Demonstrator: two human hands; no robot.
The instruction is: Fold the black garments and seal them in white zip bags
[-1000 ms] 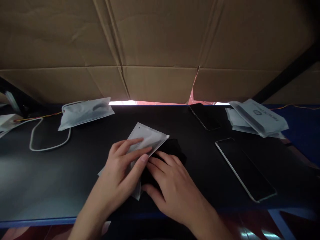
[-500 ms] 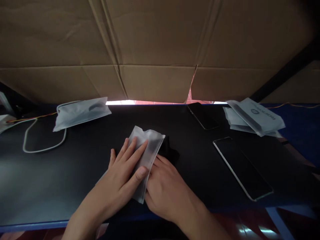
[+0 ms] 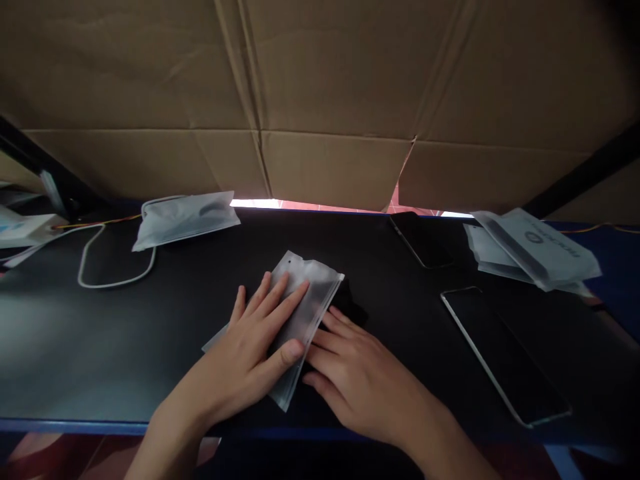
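A frosted translucent pouch [image 3: 315, 283] lies slanted on the black tabletop [image 3: 165, 347], with a corner of another sheet or pouch showing at its left. My left hand [image 3: 255, 340] rests flat on it, fingers spread and thumb near its right edge. Close against the pouch's right side is my right hand [image 3: 350, 373], palm down, fingers apart and their tips at or just under the edge. Something black and soft-looking [image 3: 353, 307] sits beyond those fingertips, partly hidden by the pouch.
At the right lie two dark phones [image 3: 423, 240] [image 3: 505, 353] and a stack of frosted pouches [image 3: 545, 250]. Another pouch [image 3: 187, 217] and a white cable [image 3: 83, 260] are at the left. A cardboard sheet [image 3: 330, 167] stands behind the table.
The view has shifted, so most things appear farther right. My right hand has drawn slightly away from the pouch, its fingers now more visible and spread. My left hand still lies on the pouch.
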